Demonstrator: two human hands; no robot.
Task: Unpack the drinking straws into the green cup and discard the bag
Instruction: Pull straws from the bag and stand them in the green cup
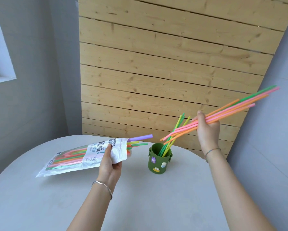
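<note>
Two bare arms reach out over a round grey table point(156, 205). The left arm has a silver bangle point(103, 186) on the wrist. The left hand point(109, 164) is turned palm up, with the thumb on top. It pinches the open end of a see-through plastic bag point(70, 161) between thumb and fingers. The bag lies nearly flat, its far corner low near the table; I cannot tell if it touches. Inside are straws point(68, 156) in pink, green, orange and yellow. Some straw tips stick out of the bag's mouth, and a fat purple straw point(140, 137) sticks out the most, pointing at the cup.

The right arm has a thin string band point(210, 151) on the wrist. The right hand point(206, 129) is lifted higher, with its back to the camera. Its fingers are curled tight round a bunch of long thin straws point(231, 110), pink and orange with one green. The bunch slants, its low end just above the cup and its high end up to the right.

The green cup point(158, 160) stands upright on the table between the two hands, a bit nearer the right one. It has small toy shapes stuck on its side. A few green and yellow straws point(173, 135) already stand in it, leaning to the right.

Behind the table is a wall of pale wooden boards point(165, 55). Grey walls point(40, 80) stand on both sides, and a window ledge point(1, 77) shows at far left.
</note>
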